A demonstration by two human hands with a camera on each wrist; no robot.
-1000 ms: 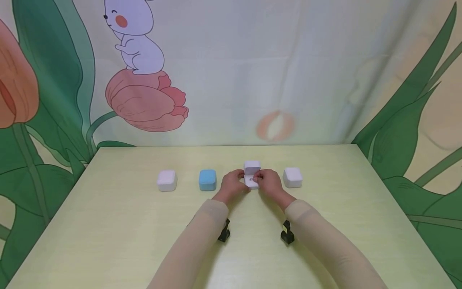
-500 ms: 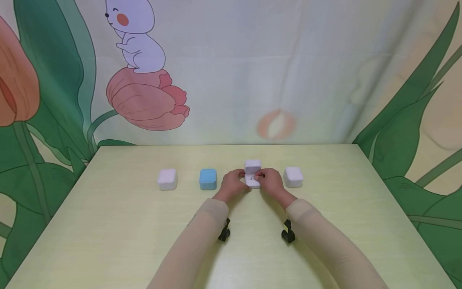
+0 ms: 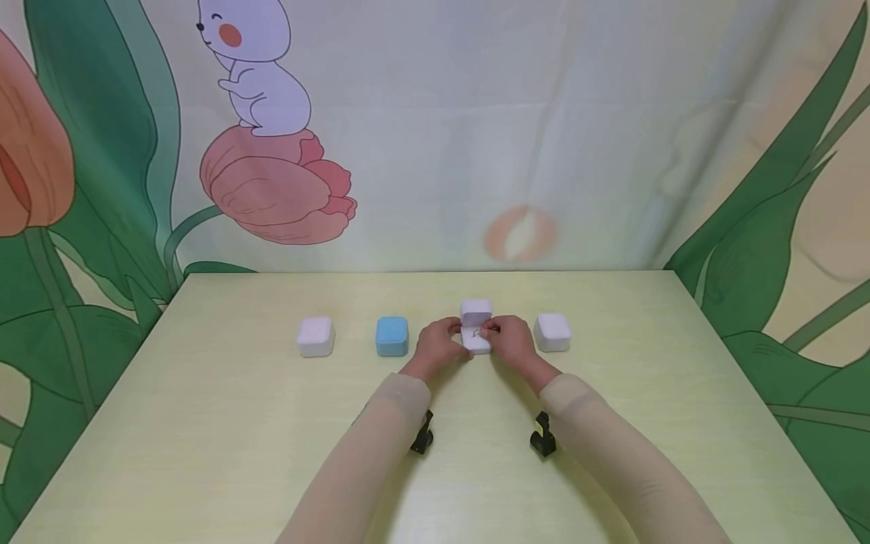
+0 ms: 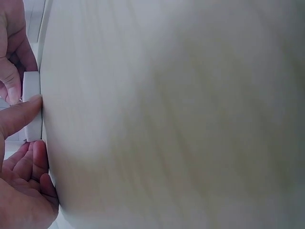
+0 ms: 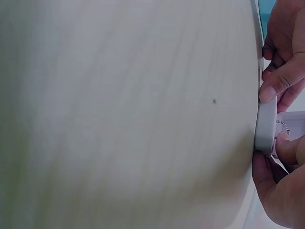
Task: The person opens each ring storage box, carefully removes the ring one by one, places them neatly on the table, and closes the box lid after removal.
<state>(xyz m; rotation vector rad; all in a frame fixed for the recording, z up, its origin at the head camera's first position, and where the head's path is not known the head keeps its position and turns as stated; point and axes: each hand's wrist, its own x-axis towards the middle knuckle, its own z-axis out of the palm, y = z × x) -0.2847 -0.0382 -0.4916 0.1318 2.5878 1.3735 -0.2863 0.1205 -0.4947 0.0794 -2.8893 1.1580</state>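
A small white ring box point(image 3: 476, 311) stands on the table with its lid raised. My left hand point(image 3: 437, 349) grips its base from the left, the thumb on the front wall and the other fingers at the side. From the right, my right hand point(image 3: 513, 344) reaches over the base and pinches a thin silver ring point(image 5: 283, 126) between thumb and forefinger. The ring has small beads or stones along its band and shows above the box's insert, against the lid. In the left wrist view, the box's front wall point(image 4: 32, 86) shows beside the left thumb, and the ring is mostly hidden.
A blue box point(image 3: 392, 337) and a pinkish-white box point(image 3: 316, 337), both with lids down, stand left of the hands. Another white box point(image 3: 552, 332) sits close to the right hand. A printed curtain point(image 3: 421, 151) hangs behind the table's far edge point(image 3: 612, 273).
The right fingertips have shifted slightly right and away from me over the box, and more of the ring shows. The left hand and the box have stayed in place.
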